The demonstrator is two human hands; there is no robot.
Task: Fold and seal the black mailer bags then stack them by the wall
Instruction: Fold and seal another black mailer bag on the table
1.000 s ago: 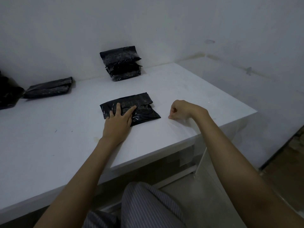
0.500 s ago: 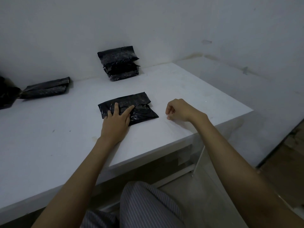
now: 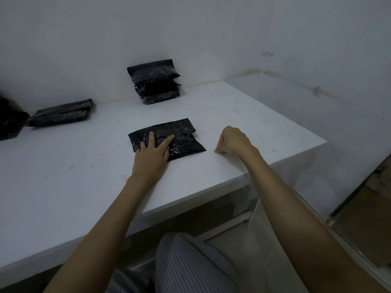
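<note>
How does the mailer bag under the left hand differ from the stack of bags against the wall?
The bag under the left hand is a single one lying flat mid-table; the stack by the wall is several bags piled up. The left hand presses the first with straight fingers; nothing touches the stack. Both are black, glossy and folded.

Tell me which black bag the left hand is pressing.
The folded bag mid-table, under the left hand's straight fingers. The stack by the wall and the bag at far left lie untouched.
</note>
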